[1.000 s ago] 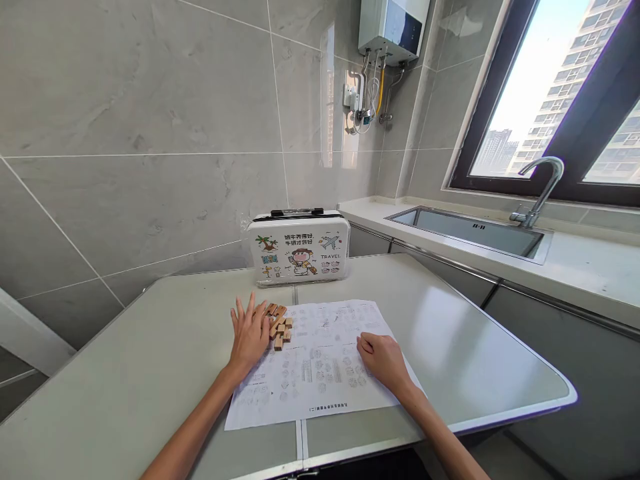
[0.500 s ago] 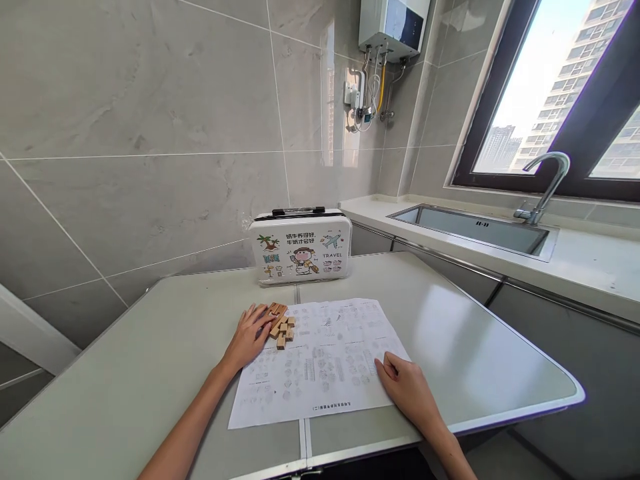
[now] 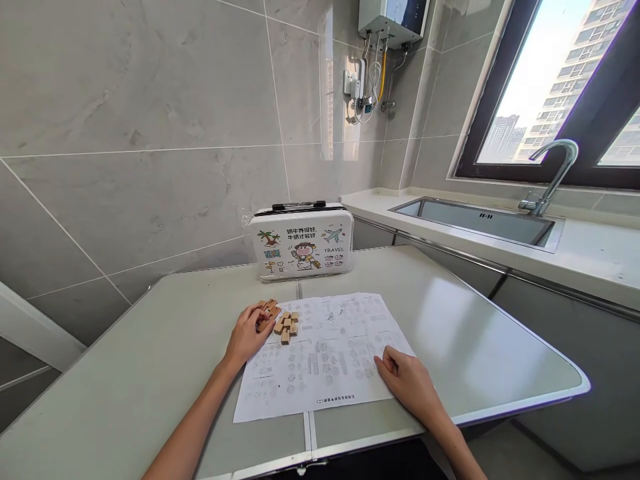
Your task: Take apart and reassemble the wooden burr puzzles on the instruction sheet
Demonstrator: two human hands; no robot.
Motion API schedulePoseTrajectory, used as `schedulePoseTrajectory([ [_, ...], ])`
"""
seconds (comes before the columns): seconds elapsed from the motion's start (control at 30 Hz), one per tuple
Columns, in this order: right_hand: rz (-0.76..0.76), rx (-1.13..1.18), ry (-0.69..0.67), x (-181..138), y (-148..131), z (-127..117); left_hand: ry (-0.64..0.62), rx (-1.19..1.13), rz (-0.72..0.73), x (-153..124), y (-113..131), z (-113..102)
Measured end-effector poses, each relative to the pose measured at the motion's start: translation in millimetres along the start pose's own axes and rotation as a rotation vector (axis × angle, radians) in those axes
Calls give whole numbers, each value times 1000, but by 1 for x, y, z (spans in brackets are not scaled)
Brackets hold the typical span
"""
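Observation:
My left hand (image 3: 247, 335) lies at the far left corner of the printed paper (image 3: 350, 333), its fingers curled over darker wooden pieces (image 3: 271, 311) with slots in them. The hand partly hides these pieces. Just right of its fingertips, a cluster of lighter wooden blocks (image 3: 287, 327) rests on the paper, some stacked or joined together. My right hand (image 3: 409, 383) is closed in a loose fist on the paper's right edge; nothing shows in it.
A white cartoon-printed case (image 3: 304, 243) in clear plastic stands at the back of the grey table (image 3: 150, 373), near the tiled wall. To the right is a counter with a sink (image 3: 475, 223) and a tap (image 3: 555, 173). The table's front edge is close to me.
My left fingers have curled in, and the darker wooden pieces now sit slightly apart from the lighter cluster. The right hand stays in its fist. The camera view has shifted a little.

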State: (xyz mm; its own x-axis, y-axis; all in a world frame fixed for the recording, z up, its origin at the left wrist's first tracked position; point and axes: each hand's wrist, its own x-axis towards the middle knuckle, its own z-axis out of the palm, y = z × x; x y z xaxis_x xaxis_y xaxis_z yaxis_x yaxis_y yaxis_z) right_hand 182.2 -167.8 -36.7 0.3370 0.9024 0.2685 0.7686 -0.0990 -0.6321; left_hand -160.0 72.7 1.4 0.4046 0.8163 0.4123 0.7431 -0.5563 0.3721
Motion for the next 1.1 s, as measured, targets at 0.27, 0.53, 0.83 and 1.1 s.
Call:
schedulePoseTrajectory([
  [0.27, 18, 20, -8, 1, -1, 0, 47, 30, -67, 1, -5, 3],
  [0.53, 20, 69, -10, 2, -4, -5, -35, 80, -81, -26, 7, -33],
  [0.83, 37, 67, -13, 0, -3, -4, -37, 25, -30, -113, 34, -56],
  [1.1, 48, 55, -35, 0, -3, -6, -155, -106, 117, -130, 90, -38],
])
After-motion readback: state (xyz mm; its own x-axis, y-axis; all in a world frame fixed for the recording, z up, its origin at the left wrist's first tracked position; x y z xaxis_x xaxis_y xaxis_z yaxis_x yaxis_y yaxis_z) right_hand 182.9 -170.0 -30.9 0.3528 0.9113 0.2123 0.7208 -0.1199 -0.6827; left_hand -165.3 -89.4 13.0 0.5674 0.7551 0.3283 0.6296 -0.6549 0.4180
